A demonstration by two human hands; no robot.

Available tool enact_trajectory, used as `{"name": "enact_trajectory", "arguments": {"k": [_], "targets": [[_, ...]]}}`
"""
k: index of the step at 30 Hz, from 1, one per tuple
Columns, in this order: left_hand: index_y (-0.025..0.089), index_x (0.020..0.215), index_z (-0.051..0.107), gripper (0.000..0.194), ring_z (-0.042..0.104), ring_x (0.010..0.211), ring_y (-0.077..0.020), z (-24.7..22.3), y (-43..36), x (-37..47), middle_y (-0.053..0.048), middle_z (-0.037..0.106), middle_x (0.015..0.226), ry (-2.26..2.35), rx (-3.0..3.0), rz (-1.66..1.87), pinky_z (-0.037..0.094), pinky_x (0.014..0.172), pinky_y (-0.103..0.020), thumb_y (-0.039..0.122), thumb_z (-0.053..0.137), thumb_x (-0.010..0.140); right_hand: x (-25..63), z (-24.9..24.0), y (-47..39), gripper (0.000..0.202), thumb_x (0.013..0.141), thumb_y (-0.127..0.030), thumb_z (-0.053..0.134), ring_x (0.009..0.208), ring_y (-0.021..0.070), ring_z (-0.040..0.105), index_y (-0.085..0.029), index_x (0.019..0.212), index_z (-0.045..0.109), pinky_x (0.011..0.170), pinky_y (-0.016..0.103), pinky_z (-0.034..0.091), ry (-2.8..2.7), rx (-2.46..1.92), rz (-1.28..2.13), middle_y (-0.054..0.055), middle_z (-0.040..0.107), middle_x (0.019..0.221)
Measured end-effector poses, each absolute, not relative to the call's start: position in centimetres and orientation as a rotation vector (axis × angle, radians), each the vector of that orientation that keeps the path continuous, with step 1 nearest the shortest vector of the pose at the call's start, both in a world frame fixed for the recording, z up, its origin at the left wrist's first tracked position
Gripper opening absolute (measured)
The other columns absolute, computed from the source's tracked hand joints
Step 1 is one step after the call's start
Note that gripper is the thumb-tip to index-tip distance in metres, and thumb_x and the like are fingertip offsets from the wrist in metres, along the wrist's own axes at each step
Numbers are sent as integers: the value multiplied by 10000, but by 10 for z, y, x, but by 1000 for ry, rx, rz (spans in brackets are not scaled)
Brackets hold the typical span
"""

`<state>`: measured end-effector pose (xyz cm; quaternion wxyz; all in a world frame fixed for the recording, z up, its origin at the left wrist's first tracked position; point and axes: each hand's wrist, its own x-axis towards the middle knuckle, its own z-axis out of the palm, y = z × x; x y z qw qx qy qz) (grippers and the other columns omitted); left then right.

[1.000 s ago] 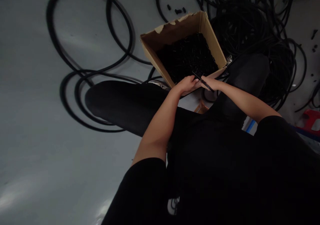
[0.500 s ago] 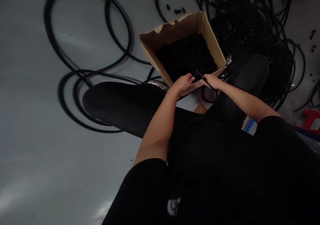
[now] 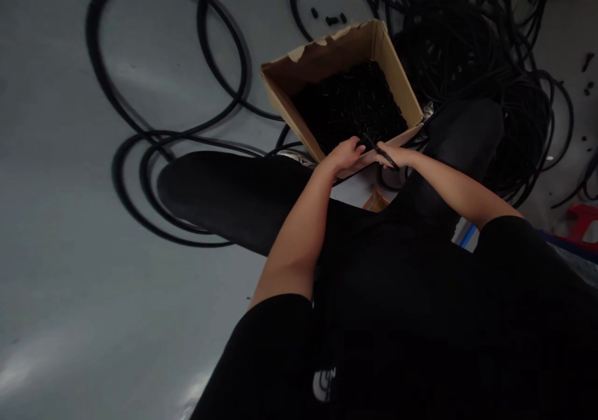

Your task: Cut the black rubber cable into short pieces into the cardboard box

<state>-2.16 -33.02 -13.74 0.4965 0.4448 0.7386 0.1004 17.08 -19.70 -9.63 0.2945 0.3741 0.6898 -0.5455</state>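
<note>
Over the near edge of an open cardboard box (image 3: 399, 83), my right hand (image 3: 400, 156) is closed around the black handles of a pair of scissors (image 3: 384, 156). Its blades point up and left, towards my other hand. My left hand (image 3: 346, 154) is closed just left of the blade tips, with a black tube (image 3: 360, 139) at its fingertips, hard to see against the dark contents. Short black tube pieces (image 3: 348, 99) cover the bottom of the box.
Large loops of black tubing (image 3: 245, 65) lie on the grey floor at the left. A tangled heap of tubing (image 3: 518, 121) sits right of the box. My bent legs (image 3: 233, 195) flank the box, and a red object (image 3: 583, 224) stands at the far right.
My right hand has moved slightly left, bringing the scissors closer to my left hand. The blades now look closer together. The box stays where it was.
</note>
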Motion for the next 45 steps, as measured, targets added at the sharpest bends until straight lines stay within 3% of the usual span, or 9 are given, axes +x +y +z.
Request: {"name": "enact_trajectory", "arguments": {"k": [6, 11, 14, 18, 24, 29, 33, 39, 45], "targets": [[138, 1510, 844, 388, 833, 1500, -388, -141, -330, -20, -243, 881, 1590, 1695, 1179, 262, 613, 1314, -463, 284, 588, 1257, 172, -105, -195, 324, 1248, -133, 612, 712, 186, 641, -297, 1021, 450, 696, 234, 474, 1940, 916, -1374, -68, 566, 702], [158, 1474, 872, 404, 849, 1399, -385, -145, -331, -22, -213, 922, 1455, 1676, 1204, 323, 651, 1278, -493, 302, 594, 1219, 176, -108, -191, 375, 1123, -69, 735, 725, 199, 593, -310, 1079, 452, 777, 298, 530, 2016, 855, -1343, -107, 524, 730], [155, 1459, 879, 414, 850, 1385, -388, -143, -331, -23, -213, 928, 1436, 1688, 1208, 320, 652, 1272, -489, 312, 577, 1223, 174, -98, -192, 355, 1116, -53, 696, 724, 210, 576, -310, 1063, 456, 802, 325, 542, 2019, 860, -1354, -96, 522, 716], [141, 1456, 878, 440, 844, 1432, -404, -136, -330, -23, -248, 904, 1539, 1715, 1195, 289, 637, 1269, -482, 332, 532, 1262, 167, -81, -197, 337, 1090, -41, 686, 786, 229, 609, -297, 994, 490, 873, 335, 531, 2091, 917, -1287, -59, 557, 728], [163, 1509, 857, 429, 853, 1390, -433, -134, -333, -29, -261, 918, 1485, 1826, 1105, 215, 637, 1192, -482, 426, 619, 1268, 162, -74, -195, 350, 1128, -89, 752, 961, 276, 716, -278, 918, 544, 971, 332, 522, 2162, 1040, -1147, 30, 687, 829], [209, 1518, 850, 406, 864, 1404, -411, -142, -337, -29, -233, 923, 1486, 1800, 1183, 170, 632, 1179, -452, 403, 580, 1284, 162, -75, -193, 345, 1107, -52, 793, 986, 285, 756, -248, 894, 604, 947, 319, 546, 2144, 1002, -1104, 61, 733, 838], [223, 1477, 855, 359, 862, 1444, -428, -146, -336, -27, -240, 926, 1459, 1833, 1130, 142, 626, 1188, -451, 423, 636, 1276, 160, -72, -193, 396, 1170, -94, 759, 950, 299, 773, -243, 834, 611, 905, 330, 575, 2137, 934, -1026, 61, 677, 743], [191, 1505, 840, 352, 851, 1461, -423, -141, -332, -27, -254, 915, 1501, 1864, 1062, 180, 624, 1183, -433, 374, 682, 1249, 164, -79, -193, 382, 1142, -69, 789, 678, 227, 694, -279, 966, 522, 729, 285, 593, 1940, 1095, -1281, -40, 603, 662], [120, 1516, 849, 399, 843, 1482, -439, -129, -328, -23, -294, 882, 1559, 1799, 1103, 193, 616, 1242, -472, 314, 608, 1264, 171, -98, -197, 336, 1304, -135, 646, 690, 164, 664, -282, 1049, 485, 637, 182, 486, 1780, 1054, -1469, -56, 626, 740]]}}
